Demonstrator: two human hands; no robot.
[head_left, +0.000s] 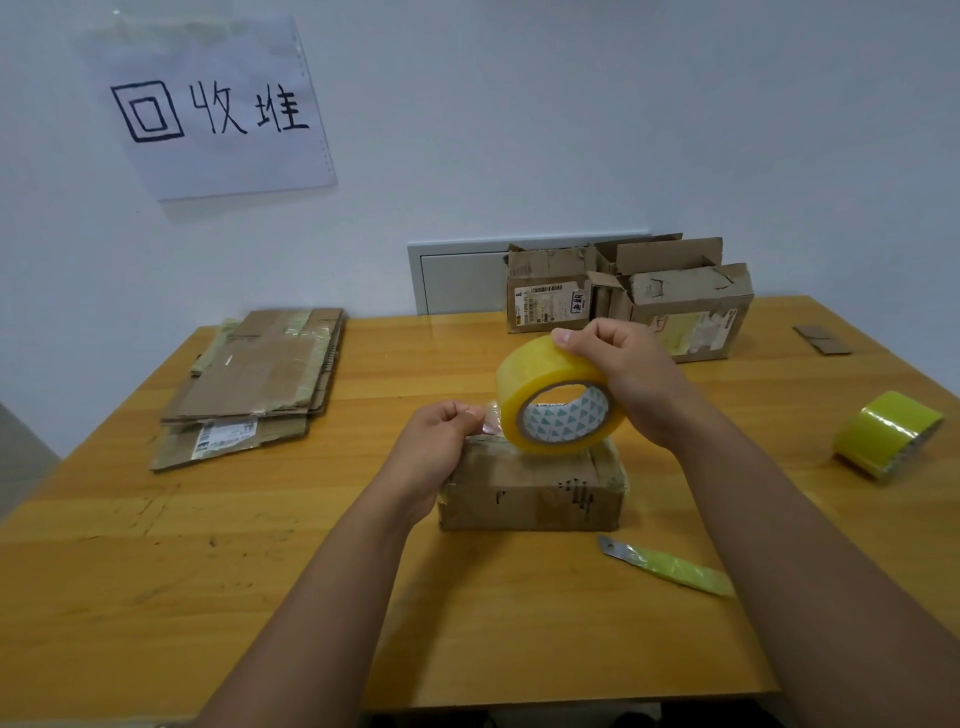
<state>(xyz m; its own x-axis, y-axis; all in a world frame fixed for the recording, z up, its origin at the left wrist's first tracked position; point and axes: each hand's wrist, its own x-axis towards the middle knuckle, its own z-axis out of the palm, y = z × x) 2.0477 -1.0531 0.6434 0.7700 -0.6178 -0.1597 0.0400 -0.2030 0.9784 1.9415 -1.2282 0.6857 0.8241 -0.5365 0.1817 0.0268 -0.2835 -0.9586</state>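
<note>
Left hand (439, 441): tape end (491, 418) pinched, just left of tape roll (540, 379).
Right hand (623, 374): tape roll gripped over cardboard box (530, 493).

Glossy, translucent yellow plastic film on the wide roll of packing tape (540, 374) under the fingers of the right hand (634, 379), round a matt printed paper core. Below those fingers, matt, scuffed brown card on the small cardboard box (519, 499), its taped edges faintly shiny. Under that, smooth, lightly glossy yellow wooden table (208, 571). Right of the fingers, dull grey metal knife blade (613, 550), handle perhaps wrapped in crinkled yellow-green tape.
</note>
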